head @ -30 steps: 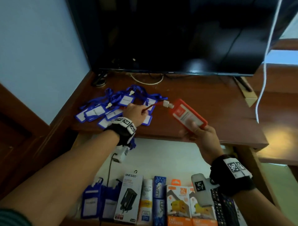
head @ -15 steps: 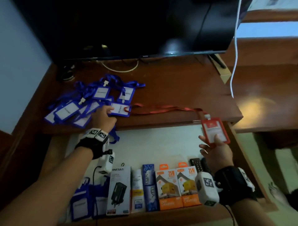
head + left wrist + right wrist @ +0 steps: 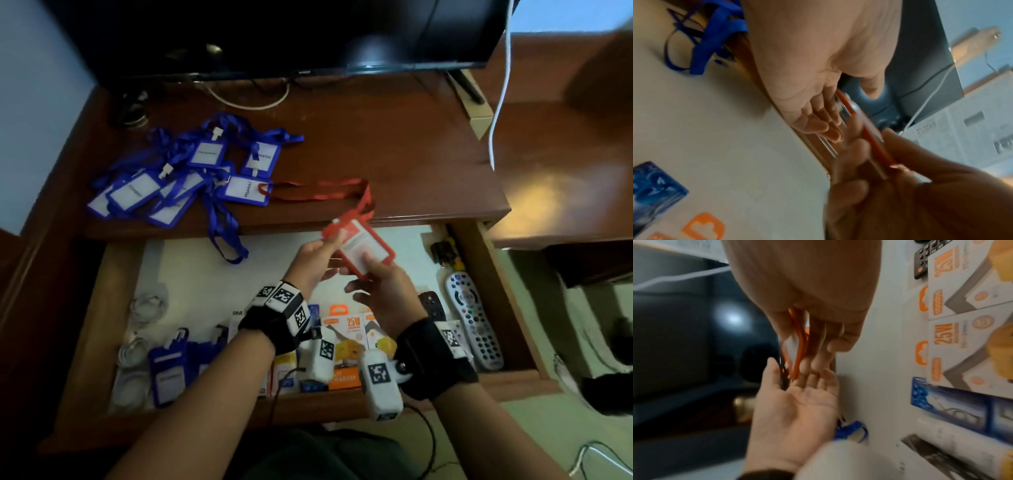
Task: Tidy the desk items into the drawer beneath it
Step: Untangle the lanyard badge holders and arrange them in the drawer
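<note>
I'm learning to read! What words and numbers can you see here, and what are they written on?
"PEGAWAI": blue badge holder on the desk.
"25W": orange charger boxes in the drawer.
Blue badge holder further back: a word, too blurred to be sure of.
Red badge holder, held by the left hand and the right hand: print too blurred.
Grey remote: button marks too small.
</note>
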The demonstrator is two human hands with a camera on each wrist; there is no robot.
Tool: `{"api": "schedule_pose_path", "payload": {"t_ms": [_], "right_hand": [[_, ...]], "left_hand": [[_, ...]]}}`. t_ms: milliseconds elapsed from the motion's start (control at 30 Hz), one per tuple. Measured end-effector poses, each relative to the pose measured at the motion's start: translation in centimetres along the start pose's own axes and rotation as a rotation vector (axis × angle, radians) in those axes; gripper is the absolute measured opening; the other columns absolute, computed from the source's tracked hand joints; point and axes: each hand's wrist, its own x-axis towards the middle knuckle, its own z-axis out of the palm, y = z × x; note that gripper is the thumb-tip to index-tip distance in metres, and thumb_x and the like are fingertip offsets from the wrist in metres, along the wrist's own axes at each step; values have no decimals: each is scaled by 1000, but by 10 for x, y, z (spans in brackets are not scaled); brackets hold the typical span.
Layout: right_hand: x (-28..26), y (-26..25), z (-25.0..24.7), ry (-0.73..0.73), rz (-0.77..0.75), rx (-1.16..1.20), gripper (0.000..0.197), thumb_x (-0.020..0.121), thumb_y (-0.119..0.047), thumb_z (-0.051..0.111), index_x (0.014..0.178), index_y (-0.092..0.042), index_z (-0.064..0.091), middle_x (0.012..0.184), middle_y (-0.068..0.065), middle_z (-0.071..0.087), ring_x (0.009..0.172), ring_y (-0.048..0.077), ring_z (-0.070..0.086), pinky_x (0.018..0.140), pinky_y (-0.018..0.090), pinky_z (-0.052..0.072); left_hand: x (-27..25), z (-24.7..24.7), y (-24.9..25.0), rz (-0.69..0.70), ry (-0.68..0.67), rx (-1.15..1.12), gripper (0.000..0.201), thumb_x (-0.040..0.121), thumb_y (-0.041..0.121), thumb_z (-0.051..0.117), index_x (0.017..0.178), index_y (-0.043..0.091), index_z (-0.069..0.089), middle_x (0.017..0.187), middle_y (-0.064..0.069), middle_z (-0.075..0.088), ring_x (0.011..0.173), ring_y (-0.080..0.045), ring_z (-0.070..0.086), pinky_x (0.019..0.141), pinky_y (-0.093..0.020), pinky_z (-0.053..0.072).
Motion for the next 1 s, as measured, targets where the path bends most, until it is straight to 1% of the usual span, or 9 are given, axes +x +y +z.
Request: {"api": "schedule_pose_path", "payload": {"t_ms": [133, 233, 333, 467, 600, 700, 767, 900, 1000], "right_hand": [[-7, 11, 5, -156, 67, -193, 23, 94, -24, 54, 102, -4, 63, 88, 16, 70, 58, 23, 60, 52, 27, 39], [-8, 15, 3, -176, 120, -350, 39, 92, -40, 57, 101, -2, 64, 92, 18, 72, 62, 26, 62, 52, 26, 40], [-4, 11, 0, -37, 82, -424, 53, 88, -55, 53, 104, -6, 66, 96, 13, 73, 73, 27, 64, 56, 27, 44], [2, -4, 10, 29, -159, -432, 35, 94, -43, 52, 113, -16, 62, 113, 3, 67, 105, 23, 62, 79, 34, 46], [2, -21, 35, -159, -345, -449, 40, 91, -39, 52, 128, -24, 56, 124, -15, 59, 113, -5, 52, 85, 14, 43], [2, -23, 55, -299, -330, -472, 48, 87, -44, 47, 131, -25, 54, 129, -12, 59, 114, -6, 54, 82, 7, 44], [2, -19, 67, -319, -319, -488, 50, 86, -48, 47, 129, -24, 55, 126, -5, 62, 109, 0, 59, 83, 12, 47], [-1, -7, 92, -311, -315, -458, 50, 80, -59, 51, 110, -22, 67, 111, 4, 68, 105, 21, 63, 96, 41, 48], [-10, 2, 115, -347, -270, -370, 48, 84, -53, 52, 99, -11, 69, 93, 8, 71, 87, 20, 66, 89, 38, 50]], "left_hand": [[-11, -7, -6, 48, 146, -107, 1, 88, 11, 64, 88, 12, 65, 87, -5, 69, 81, -22, 67, 75, -32, 55], [-20, -16, -10, 69, 249, -139, 15, 84, -2, 64, 84, 13, 64, 85, -6, 69, 81, -24, 66, 82, -39, 56], [-33, -26, -13, 70, 280, -137, 24, 82, -9, 63, 84, 15, 62, 83, -5, 68, 79, -24, 65, 83, -40, 54], [-48, -38, -12, 88, 234, -61, 28, 81, -8, 64, 100, 13, 62, 98, -12, 68, 88, -26, 65, 85, -38, 53], [-62, -47, -3, 126, 82, 16, 38, 79, -8, 67, 107, 17, 60, 98, -8, 69, 92, -24, 66, 84, -38, 55], [-71, -60, 4, 139, -46, 82, 40, 79, -7, 66, 111, 16, 58, 97, -7, 68, 89, -18, 67, 77, -30, 56], [-78, -71, 8, 143, -99, 94, 38, 79, -6, 67, 108, 17, 59, 96, -6, 69, 91, -19, 67, 80, -32, 56], [-90, -100, 15, 138, -168, 70, 38, 78, -8, 66, 108, 16, 60, 98, -9, 68, 98, -27, 65, 89, -44, 53], [-96, -120, 19, 177, -104, -25, 42, 78, -9, 65, 114, 12, 58, 99, -12, 67, 96, -28, 65, 84, -43, 55]]}}
